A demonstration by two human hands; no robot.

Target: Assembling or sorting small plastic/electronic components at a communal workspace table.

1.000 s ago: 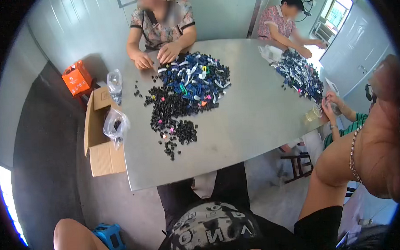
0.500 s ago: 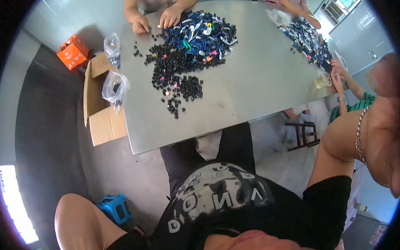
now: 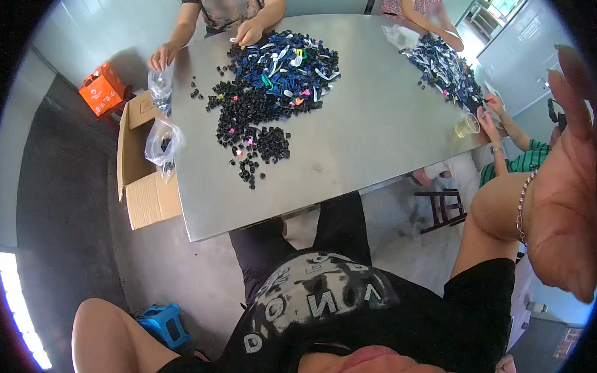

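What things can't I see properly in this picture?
All in the head view:
- Left hand: out of sight; the left arm runs off the lower edge.
- Right hand: the dark right rim cuts off part, so I can't tell if it holds anything.
- Cardboard box: a clear plastic bag hides part of its inside.
- Black pieces: too small to tell exactly what they are.

Pale lettering [image 3: 322,305] on black shirt [image 3: 346,326], orange bag [image 3: 102,90].

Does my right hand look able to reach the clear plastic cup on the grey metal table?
Probably, with a lean: your right hand looks open, and nothing covers the cup, though a co-worker's hands are close beside it.
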